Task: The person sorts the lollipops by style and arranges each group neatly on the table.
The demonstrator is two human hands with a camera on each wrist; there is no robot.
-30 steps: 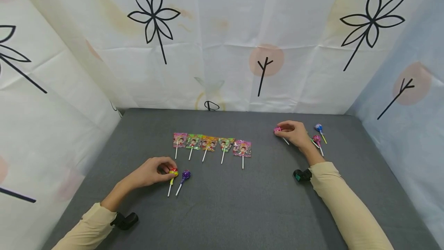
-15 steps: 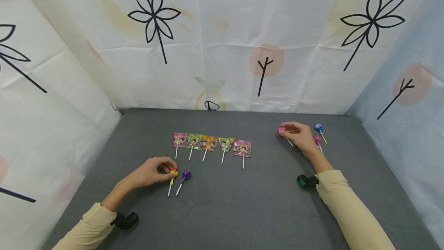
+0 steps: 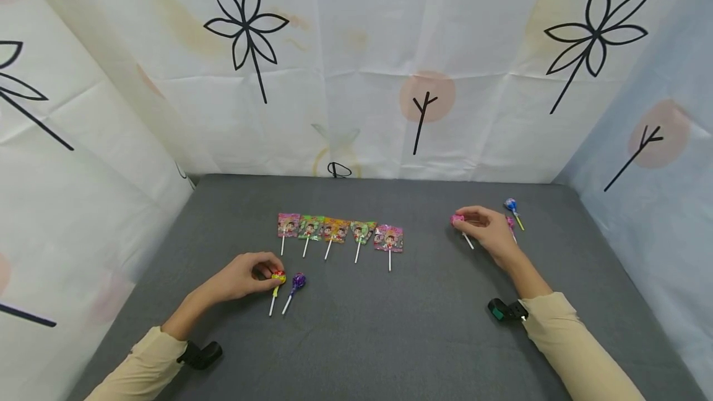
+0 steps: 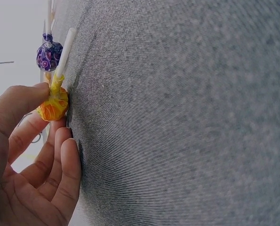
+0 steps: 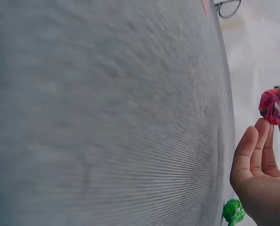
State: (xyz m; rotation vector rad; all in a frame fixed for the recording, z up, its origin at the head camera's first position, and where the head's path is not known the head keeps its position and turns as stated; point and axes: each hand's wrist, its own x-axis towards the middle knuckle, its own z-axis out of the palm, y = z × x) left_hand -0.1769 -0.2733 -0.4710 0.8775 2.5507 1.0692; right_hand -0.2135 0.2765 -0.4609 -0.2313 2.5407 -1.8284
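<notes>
Between its thumb and fingers my left hand (image 3: 249,275) pinches a yellow lollipop (image 4: 53,108) by the wrapped head, at the table surface. Its white stick points toward me. Just right of it lies a purple lollipop (image 3: 299,280). On the right side, my right hand (image 3: 487,231) pinches a pink lollipop (image 3: 457,219) by the head, stick slanting down toward me. Behind that hand lie a blue lollipop (image 3: 510,204) and a second pink lollipop (image 3: 510,223), partly hidden. A green lollipop (image 5: 233,211) shows beneath the hand in the right wrist view.
A row of several flat-packed lollipops with white sticks, among them an orange packet (image 3: 336,229) and a pink packet (image 3: 388,238), lies mid-table. Grey cloth covers the table (image 3: 356,339). A patterned white curtain (image 3: 356,48) stands along the back and sides.
My right hand has moved toward me and slightly right, carrying the pink lollipop. The left hand and yellow lollipop have stayed in place.
</notes>
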